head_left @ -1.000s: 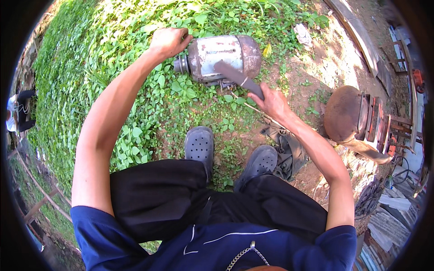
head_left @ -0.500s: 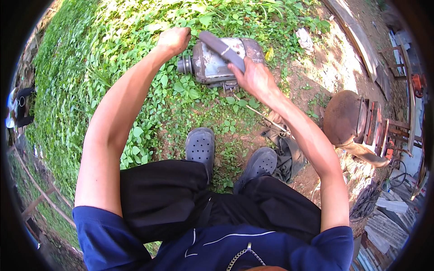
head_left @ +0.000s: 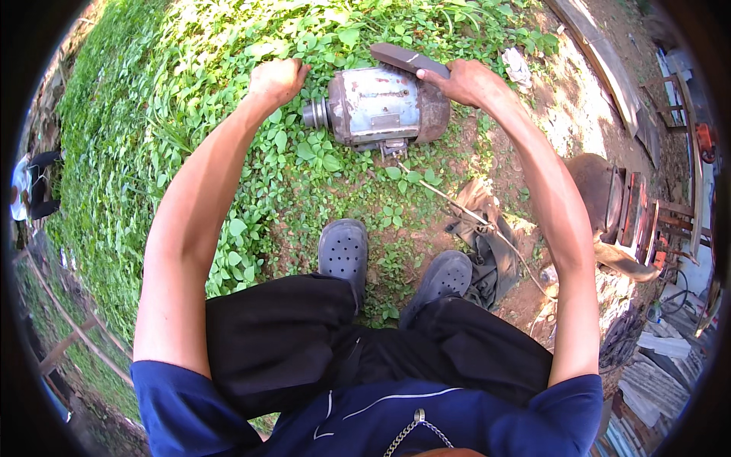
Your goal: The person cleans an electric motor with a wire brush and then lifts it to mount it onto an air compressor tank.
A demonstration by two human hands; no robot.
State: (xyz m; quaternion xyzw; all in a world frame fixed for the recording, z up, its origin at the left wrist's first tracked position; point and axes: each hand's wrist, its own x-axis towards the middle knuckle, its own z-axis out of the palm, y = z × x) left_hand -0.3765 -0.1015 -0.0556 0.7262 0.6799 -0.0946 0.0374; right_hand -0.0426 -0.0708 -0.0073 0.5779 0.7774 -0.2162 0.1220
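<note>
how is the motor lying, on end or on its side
On its side: the motor lies lengthwise on the leafy ground, with its grooved pulley pointing left rather than up.

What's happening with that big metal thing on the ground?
The person's right hand holds a long, flat, dark grey-brown tool at the far edge of what looks like a worn, silver-and-rust, rounded metal motor. Whether the tool touches it is hard to tell. The motor lies on the leafy green ground. The left hand is curled near the motor's dark, grooved end, and I can't see whether anything is inside it.
</note>
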